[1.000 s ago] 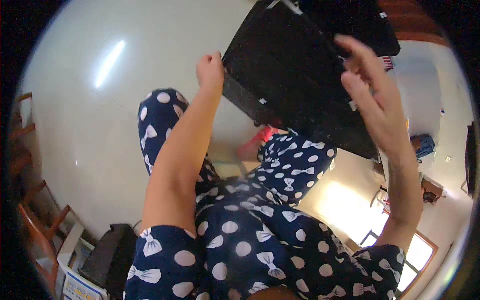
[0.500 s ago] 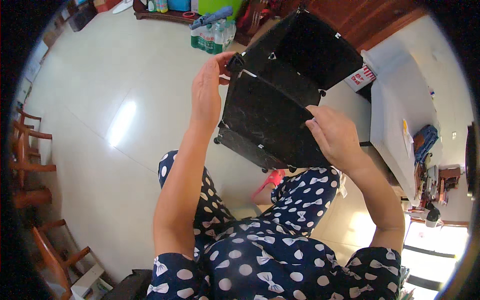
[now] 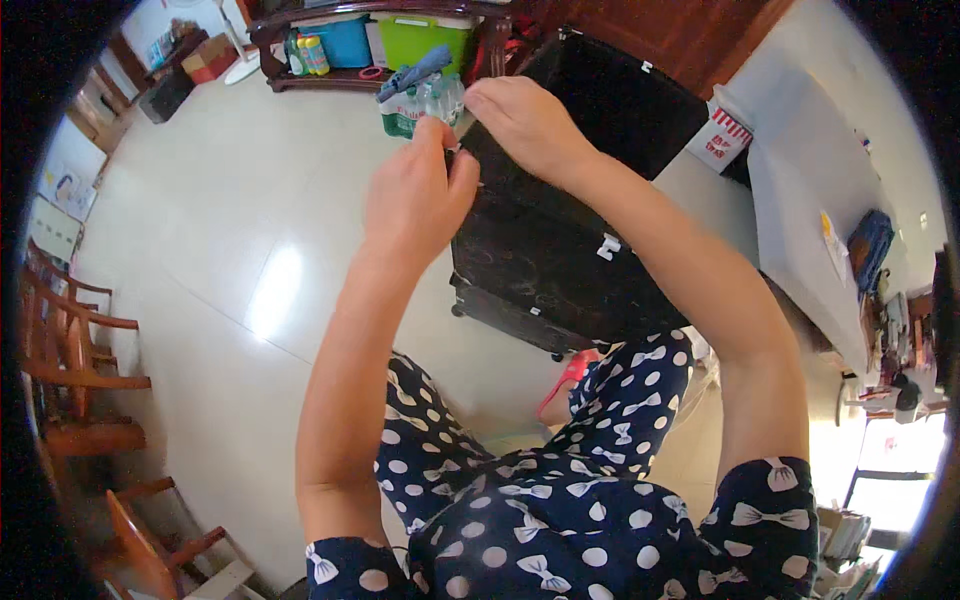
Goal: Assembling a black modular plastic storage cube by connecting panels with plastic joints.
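A black panel storage cube (image 3: pixel 560 260) stands in front of me, between and beyond my knees. Small white clips and black corner joints sit along its edges. My left hand (image 3: pixel 420 190) is closed at its upper left corner, thumb and fingers pinched round a dark piece there. Just beyond and to the right, my right hand (image 3: pixel 530 125) reaches over the cube with its fingers curled together; what they hold, if anything, is hidden. A larger white clip (image 3: pixel 608 246) shows on the upper edge beneath my right forearm.
Shrink-wrapped water bottles (image 3: pixel 430 105) with a folded umbrella on top stand behind the cube. Farther back is a wooden bench (image 3: pixel 290 30) with a green bin (image 3: pixel 425 42) under it. Wooden chairs (image 3: pixel 85 375) line the left, and a grey-white panel (image 3: pixel 810 200) stands at the right.
My right hand has left the cube's right edge and crossed to the upper left corner beside my left hand. The white clip on the edge shows more plainly. The view has shifted slightly.
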`<state>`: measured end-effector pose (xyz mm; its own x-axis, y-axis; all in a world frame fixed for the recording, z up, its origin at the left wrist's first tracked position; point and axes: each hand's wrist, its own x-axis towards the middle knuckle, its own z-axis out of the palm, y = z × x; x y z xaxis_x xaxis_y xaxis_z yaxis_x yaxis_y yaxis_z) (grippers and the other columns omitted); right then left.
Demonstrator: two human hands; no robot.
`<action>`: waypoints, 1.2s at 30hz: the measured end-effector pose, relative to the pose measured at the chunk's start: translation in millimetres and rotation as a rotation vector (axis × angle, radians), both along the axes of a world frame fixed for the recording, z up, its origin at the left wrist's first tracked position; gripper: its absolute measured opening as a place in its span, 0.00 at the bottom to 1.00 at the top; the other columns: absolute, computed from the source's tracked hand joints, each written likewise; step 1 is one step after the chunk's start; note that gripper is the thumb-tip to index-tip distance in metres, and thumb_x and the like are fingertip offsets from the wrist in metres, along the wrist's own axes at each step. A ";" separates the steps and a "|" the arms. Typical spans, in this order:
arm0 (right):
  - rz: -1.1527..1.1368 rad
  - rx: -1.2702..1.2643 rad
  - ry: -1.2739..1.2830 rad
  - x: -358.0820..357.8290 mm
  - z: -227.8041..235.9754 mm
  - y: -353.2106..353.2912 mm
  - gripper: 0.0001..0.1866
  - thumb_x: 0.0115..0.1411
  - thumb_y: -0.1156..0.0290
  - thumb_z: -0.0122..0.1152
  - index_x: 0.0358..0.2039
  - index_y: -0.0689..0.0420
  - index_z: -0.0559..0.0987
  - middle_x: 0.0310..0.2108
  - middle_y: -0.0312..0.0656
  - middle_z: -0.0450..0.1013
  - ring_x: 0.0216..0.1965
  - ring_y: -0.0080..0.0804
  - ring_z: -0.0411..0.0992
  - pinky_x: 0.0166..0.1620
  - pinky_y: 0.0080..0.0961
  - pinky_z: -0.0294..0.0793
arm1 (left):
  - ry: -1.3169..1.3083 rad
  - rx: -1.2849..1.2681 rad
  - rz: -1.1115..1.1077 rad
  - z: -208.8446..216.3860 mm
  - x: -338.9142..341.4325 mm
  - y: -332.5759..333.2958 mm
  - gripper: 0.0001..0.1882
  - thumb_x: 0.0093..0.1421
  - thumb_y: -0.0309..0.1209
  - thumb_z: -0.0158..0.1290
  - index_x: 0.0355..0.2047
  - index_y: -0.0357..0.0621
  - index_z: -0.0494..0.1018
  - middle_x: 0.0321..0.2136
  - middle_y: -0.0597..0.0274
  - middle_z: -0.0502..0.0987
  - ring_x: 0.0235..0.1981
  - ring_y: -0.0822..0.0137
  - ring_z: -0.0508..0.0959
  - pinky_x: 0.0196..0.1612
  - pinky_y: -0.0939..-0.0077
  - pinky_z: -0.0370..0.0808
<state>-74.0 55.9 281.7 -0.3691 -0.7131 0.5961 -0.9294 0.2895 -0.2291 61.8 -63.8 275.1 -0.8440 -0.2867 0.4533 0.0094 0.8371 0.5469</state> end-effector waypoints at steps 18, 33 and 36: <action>-0.217 0.165 -0.149 -40.3 -7.6 -45.9 0.23 0.65 0.53 0.39 0.35 0.53 0.82 0.36 0.47 0.79 0.40 0.48 0.77 0.45 0.51 0.71 | -0.095 -0.052 0.151 6.9 -4.3 11.5 0.18 0.66 0.40 0.40 0.35 0.45 0.78 0.28 0.49 0.79 0.31 0.48 0.78 0.36 0.54 0.72; 0.175 -0.035 0.145 -5.9 35.5 11.7 0.14 0.64 0.62 0.51 0.36 0.61 0.76 0.33 0.50 0.75 0.35 0.49 0.74 0.36 0.36 0.73 | -0.019 2.110 -0.394 -81.2 116.4 -57.2 0.21 0.70 0.41 0.36 0.53 0.37 0.64 0.42 0.50 0.71 0.36 0.62 0.71 0.37 0.73 0.71; 0.140 -0.120 0.222 77.0 41.5 49.1 0.12 0.59 0.62 0.56 0.34 0.57 0.77 0.32 0.43 0.75 0.36 0.44 0.74 0.41 0.35 0.73 | -0.132 2.132 -0.479 -88.0 129.2 -18.0 0.23 0.71 0.42 0.35 0.57 0.38 0.63 0.50 0.47 0.70 0.45 0.56 0.72 0.47 0.67 0.72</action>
